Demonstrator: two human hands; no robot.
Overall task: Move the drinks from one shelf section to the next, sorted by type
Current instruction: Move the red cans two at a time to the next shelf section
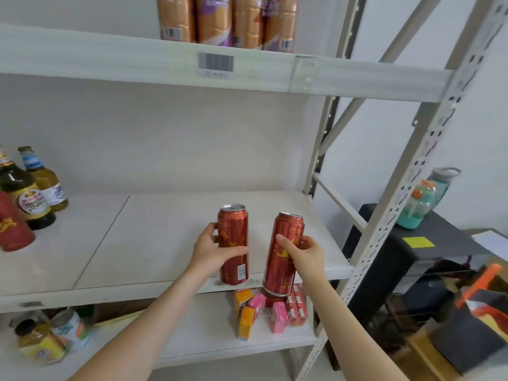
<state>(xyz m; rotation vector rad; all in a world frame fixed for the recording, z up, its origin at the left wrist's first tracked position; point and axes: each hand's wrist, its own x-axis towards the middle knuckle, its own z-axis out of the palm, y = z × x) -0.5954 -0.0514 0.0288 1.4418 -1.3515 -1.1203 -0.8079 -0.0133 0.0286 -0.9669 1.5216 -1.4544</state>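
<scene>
I hold two tall red cans with gold lettering above the front of the middle shelf point(170, 237), in its right-hand section. My left hand point(211, 250) grips the left red can point(233, 232), which stands upright. My right hand point(305, 253) grips the right red can point(286, 243), tilted slightly to the right. Both cans hang in front of the shelf edge, not resting on it. At the far left of the same shelf stand two beer bottles point(45, 182) and another red can point(12, 226).
Orange and purple bottles point(228, 20) fill the top shelf. Below lie pink and orange juice cartons point(275, 312), a can point(71, 325) and a jar point(35, 339). A slanted shelf upright point(390, 215) stands right of my hands. Beyond it, water bottles point(417, 204) sit on a black stand.
</scene>
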